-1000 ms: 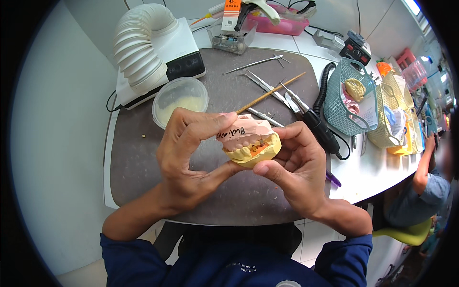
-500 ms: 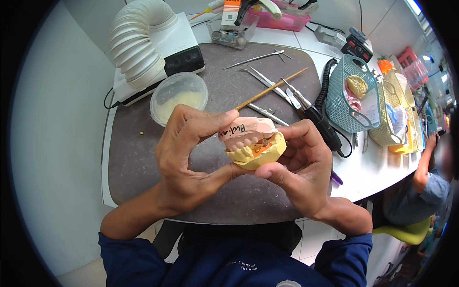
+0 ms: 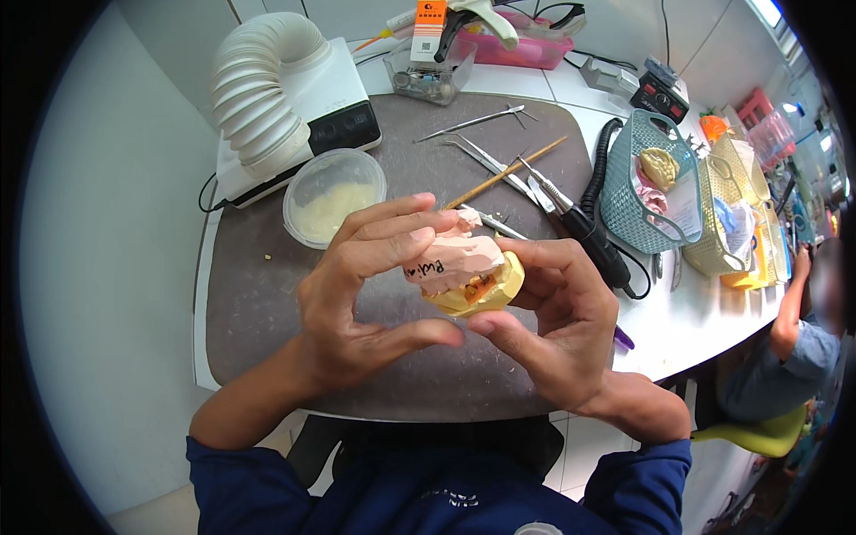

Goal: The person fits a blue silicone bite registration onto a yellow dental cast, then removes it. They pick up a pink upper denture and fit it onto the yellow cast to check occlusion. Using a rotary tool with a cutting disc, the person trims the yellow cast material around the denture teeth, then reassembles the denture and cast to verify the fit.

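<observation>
The right hand (image 3: 568, 314) pinches a yellow, rough-edged plaster dental cast (image 3: 508, 287), thumb at its lower front, fingers round its right side. Riding on top is a pink plaster dental cast (image 3: 462, 257) with black handwriting, and orange material (image 3: 482, 290) shows in the opening between the two. Over to the left hand (image 3: 343, 287): it's spread wide, thumb tip clear of both casts, fingers at the pink cast's upper left; whether they press or merely hover, I can't tell.

That's the weak spot! The pair hangs above the middle of the grey-brown flat work mat (image 3: 267, 334), and the right hand's pinch looks to be carrying most of it. If the pink cast is only resting there, a tilt could slide it off and chip its teeth on the mat. Squeeze too hard on one side and the yellow cast could twist, or the orange part could shift.

Further out, at the mat's far right, lie a thin wooden stick (image 3: 506, 174), silver metal tweezers (image 3: 489, 158) and a black-bodied handpiece (image 3: 590, 234); a dropped cast could strike them. By the mat's far left, a clear round plastic tub (image 3: 357, 163) of pale powder could spill if an elbow swings.
</observation>
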Tool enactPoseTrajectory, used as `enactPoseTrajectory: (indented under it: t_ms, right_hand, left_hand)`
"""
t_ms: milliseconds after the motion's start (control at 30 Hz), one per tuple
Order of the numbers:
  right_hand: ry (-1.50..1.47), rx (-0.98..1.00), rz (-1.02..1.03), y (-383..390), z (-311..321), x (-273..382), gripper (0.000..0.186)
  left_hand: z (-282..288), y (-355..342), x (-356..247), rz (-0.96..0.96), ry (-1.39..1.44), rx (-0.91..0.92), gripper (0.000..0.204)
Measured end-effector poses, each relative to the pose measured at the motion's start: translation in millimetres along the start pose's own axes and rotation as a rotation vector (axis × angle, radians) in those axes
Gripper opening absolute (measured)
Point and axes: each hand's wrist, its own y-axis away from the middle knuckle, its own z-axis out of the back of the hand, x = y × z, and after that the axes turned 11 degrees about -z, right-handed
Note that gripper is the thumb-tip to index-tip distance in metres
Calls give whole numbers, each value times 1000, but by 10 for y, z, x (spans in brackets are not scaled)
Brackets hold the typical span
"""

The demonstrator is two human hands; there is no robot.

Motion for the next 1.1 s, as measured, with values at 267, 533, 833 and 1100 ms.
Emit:
enactPoseTrajectory:
  t_ms: [267, 533, 833, 1100]
  right_hand:
    - [84, -64, 11, -62, 66, -14, 46]
    - [61, -102, -32, -82, 114, -39, 46]
    - [226, 64, 119, -131, 100, -144, 42]
    - [1369, -287, 153, -385, 528, 158, 28]
  left_hand:
    - [41, 43, -23, 164, -213, -6, 34]
    - [25, 37, -36, 98, -449, 288, 34]
    - [-97, -3, -227, 817, 818, -245, 55]
    - [0, 167, -161, 839, 798, -146, 45]
